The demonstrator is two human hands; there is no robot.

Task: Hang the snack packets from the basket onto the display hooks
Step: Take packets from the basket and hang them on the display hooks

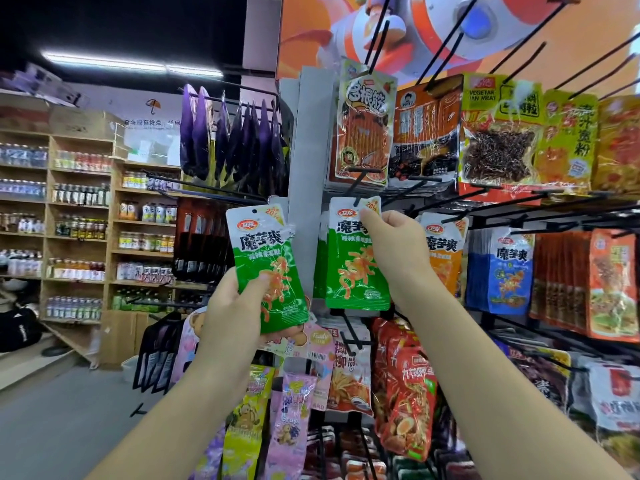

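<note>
Hooking a green packet (356, 271) at the rack's (308, 150) left edge
Right hand (391, 251) pinches its top to guide the hole — left hand (235, 306) grips a spare packet (266, 268), ready

Single head-worn wide-angle view, facing forward, close before the display hooks (449, 39), shop shelves (79, 220) far left.

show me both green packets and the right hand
left green packet (264, 249), head view, printed front
right green packet (353, 271), head view, printed front
right hand (394, 249), head view, back of hand
</note>
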